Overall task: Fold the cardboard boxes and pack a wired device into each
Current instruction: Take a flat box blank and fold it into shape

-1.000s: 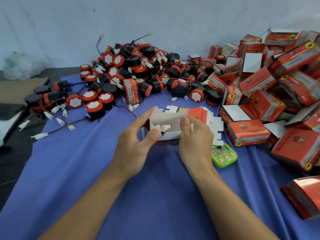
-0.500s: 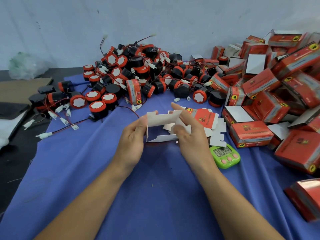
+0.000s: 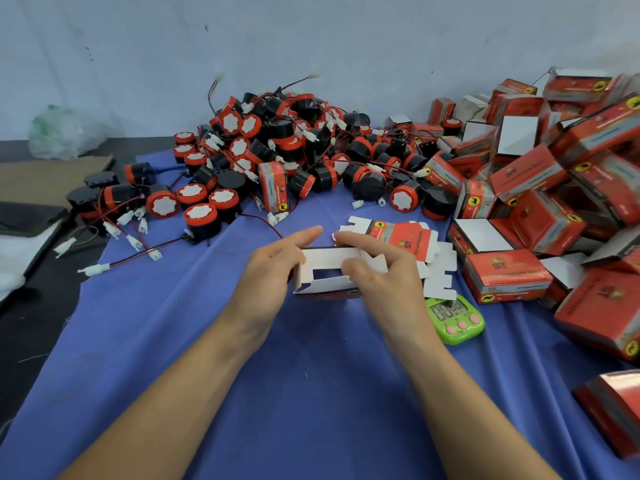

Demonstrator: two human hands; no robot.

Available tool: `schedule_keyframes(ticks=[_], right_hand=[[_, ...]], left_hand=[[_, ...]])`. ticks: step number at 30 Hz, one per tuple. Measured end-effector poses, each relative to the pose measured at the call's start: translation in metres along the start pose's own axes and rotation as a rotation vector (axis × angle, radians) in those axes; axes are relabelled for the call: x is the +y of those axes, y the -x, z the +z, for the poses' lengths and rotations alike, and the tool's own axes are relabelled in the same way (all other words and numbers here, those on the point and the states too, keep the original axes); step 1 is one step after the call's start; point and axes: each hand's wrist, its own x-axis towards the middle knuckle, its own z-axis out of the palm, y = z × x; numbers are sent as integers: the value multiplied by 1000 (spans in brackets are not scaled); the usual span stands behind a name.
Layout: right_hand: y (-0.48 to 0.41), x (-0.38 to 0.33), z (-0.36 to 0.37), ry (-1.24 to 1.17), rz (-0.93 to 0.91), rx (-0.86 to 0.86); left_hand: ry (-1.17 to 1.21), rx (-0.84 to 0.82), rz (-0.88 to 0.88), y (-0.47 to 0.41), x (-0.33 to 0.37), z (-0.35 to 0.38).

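Observation:
A half-formed cardboard box (image 3: 322,259), white inside and red outside, is held above the blue cloth at centre. My left hand (image 3: 270,278) grips its left end, fingers along the top. My right hand (image 3: 377,275) pinches its flaps at the right end, thumb on the near side. Just behind lie flat unfolded boxes (image 3: 412,237). A heap of black-and-red round wired devices (image 3: 277,157) with white connectors fills the far middle of the cloth.
Folded red boxes (image 3: 540,199) are piled at the right, one (image 3: 505,275) close to my right hand. A green timer (image 3: 453,317) lies right of my right wrist. Loose wires and connectors (image 3: 104,268) trail at the left. A blue cloth (image 3: 311,393) covers the table.
The box has been turned and pressed flatter between my hands. My right hand has moved over its right end and now pinches the flaps; my left fingers lie along its top.

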Motion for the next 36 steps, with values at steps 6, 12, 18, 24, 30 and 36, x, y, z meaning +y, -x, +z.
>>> schedule_keyframes(ticks=[6,12,18,24,30,36], right_hand=[[-7,7,-6,11,76,119],[-6,5,-2,29,62,9],[-6,-1,-10,-330,175,-183],[-6,0,-10,-225,166,-209],[-7,4,-3,-76,105,-83],[-7,6,-3,-73,72,-22]], left_hand=[[173,-147,-13,3,-6,-3],[-131,-74,7,-6,-11,-2],[-112,48,-9,-6,-13,-6],[-97,15,17,-1,-10,-3],[-107,-58,71,2,-10,-4],[-322,163,313,13,-13,-1]])
